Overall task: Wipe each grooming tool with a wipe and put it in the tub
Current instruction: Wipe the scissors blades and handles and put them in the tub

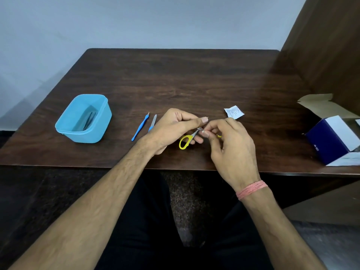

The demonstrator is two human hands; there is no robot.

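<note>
The left hand (171,127) grips small yellow-handled metal scissors (188,140) above the near edge of the dark wooden table (194,78), while the right hand (231,145) pinches at the blades; whether it holds a wipe cannot be told. Left of the hands lie a slim blue plastic cuticle tool (139,126) and a blue-handled metal nail file (152,123), then the open light-blue plastic tub (101,121) with dark tools inside. A torn white wipe sachet (234,112) lies just beyond the right hand, and an open navy-and-white cardboard box (331,141) sits far right.
</note>
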